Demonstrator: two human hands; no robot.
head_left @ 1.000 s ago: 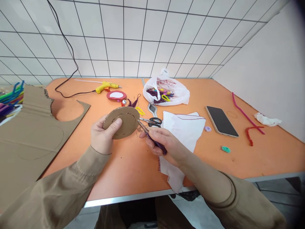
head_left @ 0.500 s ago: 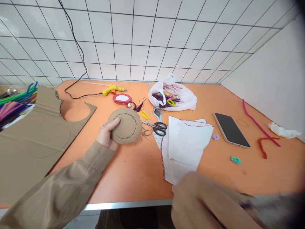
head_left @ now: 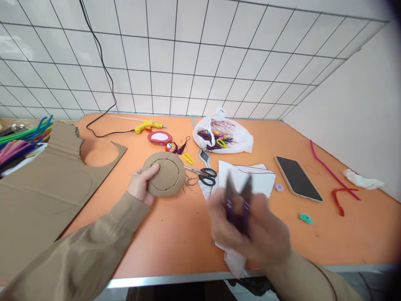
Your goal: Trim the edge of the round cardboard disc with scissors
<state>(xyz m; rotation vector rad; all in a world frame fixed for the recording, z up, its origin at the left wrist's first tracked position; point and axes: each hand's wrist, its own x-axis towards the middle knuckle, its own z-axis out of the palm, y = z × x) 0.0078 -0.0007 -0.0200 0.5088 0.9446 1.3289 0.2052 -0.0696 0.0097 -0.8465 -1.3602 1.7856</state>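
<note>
A round cardboard disc with a ring line cut or drawn on it is pinched at its left edge by my left hand, thumb on top. My right hand, blurred, grips small purple thread snips whose two dark blades point up and stand apart. Beneath and behind that hand lies white cloth with dark red stitching along its edge. Black-handled scissors rest on the table right of the disc, by some thin brown scraps.
A large cut cardboard sheet covers the table's left, with coloured pipe cleaners behind. Farther back are a yellow glue gun, a red oval piece and a white plastic bag. A phone lies right.
My right hand has come up from the lower right over the white cloth, and the snips now show in it. My left hand still holds the disc in much the same place.
</note>
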